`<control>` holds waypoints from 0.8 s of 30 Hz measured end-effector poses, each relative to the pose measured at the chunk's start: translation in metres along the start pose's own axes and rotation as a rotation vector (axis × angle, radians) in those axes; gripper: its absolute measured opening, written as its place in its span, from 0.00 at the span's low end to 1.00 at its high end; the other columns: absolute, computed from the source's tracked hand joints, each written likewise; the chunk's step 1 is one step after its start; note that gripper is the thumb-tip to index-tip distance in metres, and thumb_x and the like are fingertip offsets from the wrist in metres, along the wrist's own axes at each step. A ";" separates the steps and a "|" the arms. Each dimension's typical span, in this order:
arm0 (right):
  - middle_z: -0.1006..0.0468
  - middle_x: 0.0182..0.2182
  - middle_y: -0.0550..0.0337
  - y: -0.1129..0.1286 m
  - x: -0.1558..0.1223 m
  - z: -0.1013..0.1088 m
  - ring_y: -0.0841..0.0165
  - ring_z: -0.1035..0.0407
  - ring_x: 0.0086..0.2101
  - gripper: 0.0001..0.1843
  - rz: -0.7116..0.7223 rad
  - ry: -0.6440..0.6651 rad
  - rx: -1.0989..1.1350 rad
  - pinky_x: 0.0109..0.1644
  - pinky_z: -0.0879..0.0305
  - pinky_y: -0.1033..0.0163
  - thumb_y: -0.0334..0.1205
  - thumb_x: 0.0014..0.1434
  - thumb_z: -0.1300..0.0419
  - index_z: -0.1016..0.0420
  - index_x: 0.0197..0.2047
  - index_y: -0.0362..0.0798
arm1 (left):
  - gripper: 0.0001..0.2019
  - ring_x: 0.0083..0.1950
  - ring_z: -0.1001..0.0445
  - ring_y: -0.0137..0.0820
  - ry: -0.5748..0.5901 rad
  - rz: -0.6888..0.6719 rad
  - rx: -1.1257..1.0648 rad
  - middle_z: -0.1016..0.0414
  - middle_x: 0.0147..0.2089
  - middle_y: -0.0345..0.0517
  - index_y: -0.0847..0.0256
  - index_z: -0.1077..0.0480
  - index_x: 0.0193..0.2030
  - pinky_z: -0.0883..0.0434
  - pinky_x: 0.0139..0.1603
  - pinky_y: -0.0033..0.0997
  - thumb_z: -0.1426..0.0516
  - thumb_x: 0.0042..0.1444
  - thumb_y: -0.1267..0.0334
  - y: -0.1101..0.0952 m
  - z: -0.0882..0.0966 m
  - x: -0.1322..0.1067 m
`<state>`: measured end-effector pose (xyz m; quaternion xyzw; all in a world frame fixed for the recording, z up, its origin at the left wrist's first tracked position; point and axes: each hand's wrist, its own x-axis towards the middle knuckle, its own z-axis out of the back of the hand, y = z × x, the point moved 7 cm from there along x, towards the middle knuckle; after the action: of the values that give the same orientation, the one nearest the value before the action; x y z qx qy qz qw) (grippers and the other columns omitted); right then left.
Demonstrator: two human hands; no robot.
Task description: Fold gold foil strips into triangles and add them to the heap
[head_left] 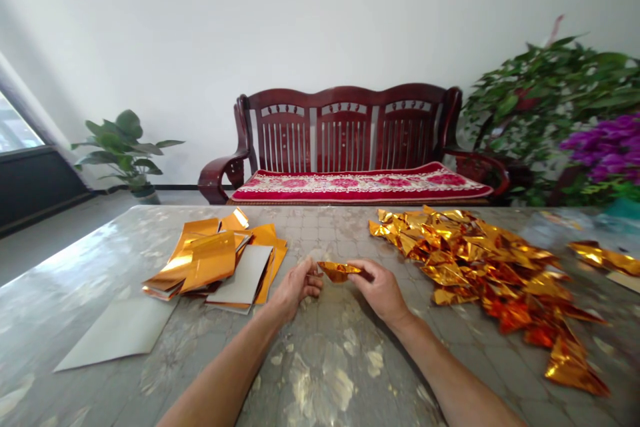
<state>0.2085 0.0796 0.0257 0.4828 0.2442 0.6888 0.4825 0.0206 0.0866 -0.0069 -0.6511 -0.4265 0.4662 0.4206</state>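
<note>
A small piece of folded gold foil paper (339, 271), wide at the top and narrowing downward, is held above the table in front of me. My right hand (381, 290) pinches its right end between thumb and fingers. At the left tip of the foil is my left hand (301, 285), its fingers curled and closed on that corner. To the left lies a loose stack of gold foil sheets (213, 260), some with a pale backing facing up. A heap of folded gold foil pieces (460, 250) spreads over the right side.
The patterned table covering (320, 373) runs beneath everything. One pale sheet (117, 333) lies at the left. Clear plastic (557, 227) and more gold foil (603, 257) sit far right. Beyond stand a wooden bench (345, 127), a potted plant (125, 147) and purple flowers (607, 147).
</note>
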 end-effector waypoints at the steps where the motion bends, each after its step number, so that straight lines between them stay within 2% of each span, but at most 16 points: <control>1: 0.18 0.39 0.56 -0.001 0.000 0.000 0.63 0.24 0.40 0.12 0.001 0.003 -0.005 0.47 0.30 0.59 0.37 0.55 0.40 0.19 0.42 0.49 | 0.20 0.31 0.29 0.23 0.025 -0.018 -0.012 0.27 0.36 0.44 0.64 0.30 0.35 0.32 0.31 0.21 0.41 0.49 0.46 -0.001 -0.001 0.000; 4: 0.18 0.39 0.56 -0.003 0.000 0.000 0.63 0.24 0.40 0.13 0.023 0.018 -0.025 0.47 0.30 0.59 0.37 0.56 0.40 0.20 0.43 0.50 | 0.16 0.29 0.31 0.22 0.090 -0.064 0.013 0.27 0.33 0.42 0.65 0.27 0.39 0.34 0.31 0.20 0.38 0.46 0.56 -0.002 -0.004 0.001; 6: 0.18 0.40 0.57 -0.002 0.000 0.001 0.63 0.24 0.41 0.13 0.043 0.019 -0.043 0.47 0.30 0.59 0.36 0.56 0.40 0.21 0.45 0.50 | 0.20 0.28 0.32 0.22 0.100 -0.126 0.080 0.28 0.32 0.39 0.64 0.27 0.47 0.35 0.30 0.20 0.38 0.46 0.60 -0.002 -0.005 0.002; 9: 0.18 0.39 0.59 0.002 -0.002 0.004 0.65 0.25 0.39 0.12 0.081 0.014 -0.086 0.46 0.31 0.61 0.35 0.57 0.40 0.22 0.44 0.51 | 0.26 0.28 0.33 0.23 0.066 -0.307 0.207 0.30 0.32 0.37 0.62 0.30 0.57 0.35 0.30 0.22 0.37 0.48 0.63 -0.008 -0.003 0.001; 12: 0.19 0.35 0.60 0.009 -0.005 0.005 0.66 0.26 0.37 0.07 0.129 0.037 -0.142 0.44 0.32 0.63 0.35 0.58 0.40 0.22 0.40 0.51 | 0.22 0.28 0.34 0.24 -0.002 -0.502 0.425 0.30 0.30 0.37 0.60 0.28 0.57 0.35 0.31 0.24 0.40 0.53 0.66 -0.017 0.000 -0.004; 16: 0.20 0.33 0.61 0.015 -0.008 0.000 0.67 0.26 0.36 0.06 0.187 0.125 -0.182 0.42 0.34 0.65 0.34 0.59 0.41 0.22 0.36 0.52 | 0.17 0.36 0.28 0.29 -0.050 -0.746 0.690 0.25 0.37 0.41 0.57 0.25 0.53 0.31 0.41 0.29 0.42 0.56 0.71 -0.029 -0.001 -0.016; 18: 0.20 0.33 0.62 0.012 -0.009 -0.002 0.68 0.26 0.35 0.07 0.172 0.167 -0.180 0.41 0.35 0.65 0.33 0.59 0.41 0.22 0.35 0.52 | 0.16 0.39 0.26 0.31 -0.018 -0.788 0.781 0.23 0.40 0.43 0.56 0.26 0.53 0.30 0.43 0.30 0.42 0.58 0.70 -0.031 -0.004 -0.021; 21: 0.19 0.32 0.62 0.007 -0.008 -0.003 0.68 0.26 0.34 0.07 0.123 0.212 -0.164 0.41 0.35 0.66 0.33 0.58 0.40 0.21 0.34 0.52 | 0.13 0.42 0.25 0.32 0.058 -0.774 0.869 0.22 0.43 0.44 0.57 0.25 0.52 0.30 0.44 0.30 0.43 0.61 0.66 -0.034 -0.010 -0.027; 24: 0.19 0.32 0.62 0.004 -0.007 -0.003 0.68 0.26 0.34 0.07 0.086 0.227 -0.158 0.41 0.35 0.66 0.34 0.58 0.41 0.21 0.34 0.51 | 0.13 0.47 0.26 0.33 0.165 -0.751 0.909 0.22 0.45 0.45 0.56 0.25 0.52 0.31 0.51 0.31 0.49 0.66 0.64 -0.039 -0.017 -0.035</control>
<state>0.2051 0.0717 0.0244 0.3725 0.2212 0.7762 0.4581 0.0233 0.0617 0.0426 -0.2443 -0.3513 0.3692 0.8250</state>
